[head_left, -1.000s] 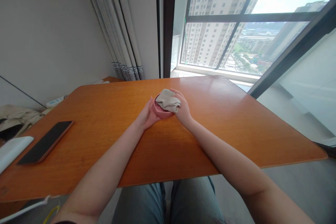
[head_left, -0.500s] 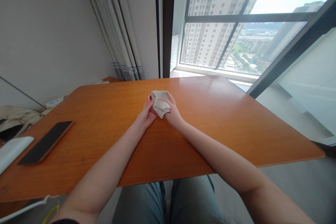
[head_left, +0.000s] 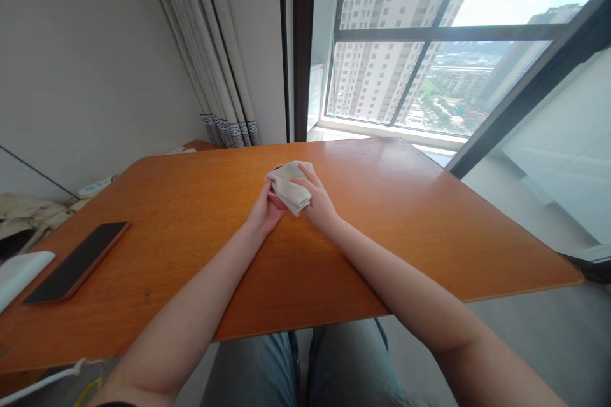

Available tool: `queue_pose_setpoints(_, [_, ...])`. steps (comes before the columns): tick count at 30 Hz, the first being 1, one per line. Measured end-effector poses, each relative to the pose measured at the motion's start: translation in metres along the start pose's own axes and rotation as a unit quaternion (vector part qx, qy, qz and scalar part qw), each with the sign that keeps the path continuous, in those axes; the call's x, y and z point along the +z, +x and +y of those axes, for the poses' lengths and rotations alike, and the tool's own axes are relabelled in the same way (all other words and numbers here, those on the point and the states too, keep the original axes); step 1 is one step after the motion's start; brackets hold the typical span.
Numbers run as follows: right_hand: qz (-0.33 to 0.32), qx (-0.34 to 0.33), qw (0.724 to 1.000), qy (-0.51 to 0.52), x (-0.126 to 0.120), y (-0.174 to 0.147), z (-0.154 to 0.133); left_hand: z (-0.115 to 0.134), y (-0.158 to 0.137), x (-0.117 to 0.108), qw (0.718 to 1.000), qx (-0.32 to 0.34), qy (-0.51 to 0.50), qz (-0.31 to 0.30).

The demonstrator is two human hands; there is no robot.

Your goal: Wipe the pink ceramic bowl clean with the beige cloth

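A light grey cloth (head_left: pixel 292 186) is bunched between my two hands, just above the middle of the wooden table. My right hand (head_left: pixel 321 202) is closed on the cloth from the right, its fingers lying across the top. On the other side, my left hand (head_left: pixel 265 208) curls, palm up, around something mostly covered by the cloth. Only a small dark red edge of that thing shows at the cloth's upper left, so its kind is hidden.
The wooden table (head_left: pixel 191 254) spreads under both forearms. At its left lie a flat black slab with a reddish-brown edge (head_left: pixel 79 261) and a white object (head_left: pixel 21 273). A white cable (head_left: pixel 48 385) hangs at the near left. Curtain (head_left: pixel 205 51) and window stand behind.
The cloth has spread wider and flatter over the thing in my left hand. My right hand has shifted slightly, its fingers now more on top. The view has turned a little.
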State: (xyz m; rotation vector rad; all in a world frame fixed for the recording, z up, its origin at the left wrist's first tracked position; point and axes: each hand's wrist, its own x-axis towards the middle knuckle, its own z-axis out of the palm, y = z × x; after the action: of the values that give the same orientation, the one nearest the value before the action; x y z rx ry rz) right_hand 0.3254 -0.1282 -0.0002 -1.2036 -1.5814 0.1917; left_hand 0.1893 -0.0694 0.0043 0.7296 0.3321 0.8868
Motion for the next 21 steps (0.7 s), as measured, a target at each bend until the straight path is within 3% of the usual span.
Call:
queue_pose_setpoints(3, [-0.06,-0.021,0.998,-0.016,0.013,-0.007,-0.003,0.004,0.001,-0.002,0.998,0.047,-0.038,-0.025])
queue_pose_setpoints(6, [-0.072,-0.032,0.997,-0.021,0.019,-0.011,-0.002,0.007,0.002,-0.006,0.999,0.017,-0.044,-0.014])
queue_pose_setpoints(9, [-0.039,-0.03,0.999,0.003,0.014,-0.009,-0.002,0.008,0.003,-0.009,0.999,-0.012,-0.024,0.028])
queue_pose_setpoints(11, [0.018,-0.013,0.999,0.049,0.008,-0.004,-0.002,0.009,0.004,-0.009,0.998,-0.034,0.0,0.044])
queue_pose_setpoints(14, [0.142,0.077,0.978,0.133,-0.002,0.005,0.003,0.009,0.002,-0.005,0.997,-0.05,0.03,0.058])
queue_pose_setpoints(17, [0.241,0.217,0.933,0.157,-0.011,0.012,0.013,0.01,0.0,-0.002,0.992,-0.063,0.043,0.104])
queue_pose_setpoints(19, [0.251,0.262,0.917,0.163,-0.015,0.015,0.019,0.009,-0.001,-0.002,0.991,-0.074,0.045,0.1])
queue_pose_setpoints(21, [0.211,0.251,0.927,0.181,-0.014,0.016,0.021,0.007,-0.001,-0.002,0.993,-0.082,0.044,0.068])
